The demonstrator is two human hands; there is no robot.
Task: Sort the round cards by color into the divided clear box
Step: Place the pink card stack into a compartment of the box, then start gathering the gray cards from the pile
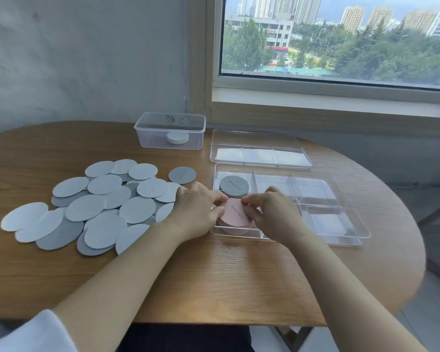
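Observation:
The divided clear box (351, 226) lies on the table right of centre. Its near left compartment holds a stack of pink round cards (235, 217). My left hand (197, 209) and my right hand (273, 214) both pinch that stack at its edges. Behind it, the far left compartment holds a stack of dark grey cards (233, 186). A spread pile of light and dark grey round cards (99, 207) covers the table to the left. One dark grey card (182, 175) lies alone beside the box.
The box's clear lid (258, 148) lies behind it. A lidded clear tub (170, 130) with a white round stack inside stands at the back. The round wooden table (214, 275) ends close at front and right. A window fills the wall behind.

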